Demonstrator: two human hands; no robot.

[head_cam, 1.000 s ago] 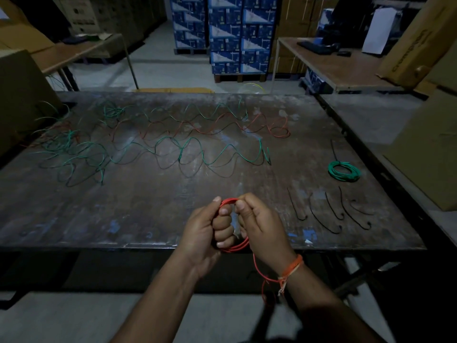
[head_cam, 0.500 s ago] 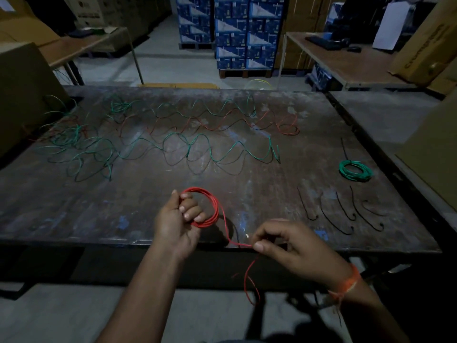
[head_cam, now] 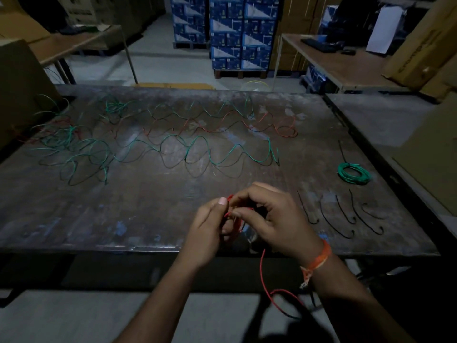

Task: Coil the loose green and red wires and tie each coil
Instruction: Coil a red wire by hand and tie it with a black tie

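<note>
Both hands meet over the near edge of a worn, scuffed metal table (head_cam: pixel 123 219) with a dull mottled surface. The left hand (head_cam: pixel 207 231) curls its fingers round a small coil of thin red wire (head_cam: pixel 235 222), thumb pressed against the top of the loop; the coil stands roughly upright between the palms, most of it hidden. The right hand (head_cam: pixel 277 219), an orange thread band (head_cam: pixel 319 258) at its wrist, pinches the same wire with thumb and forefinger beside the coil. A free tail of this wire (head_cam: pixel 265 285) hangs below the table edge, running down and then curving to the right. Farther back, loose green wire (head_cam: pixel 222 154) lies in wavy loops whose long axis runs left to right across the table, with loose red wire (head_cam: pixel 284 129) behind it on a parallel course. A finished round green coil (head_cam: pixel 353 173) lies flat at right, and near it several short dark curved ties (head_cam: pixel 343 216) lie apart from one another.
</note>
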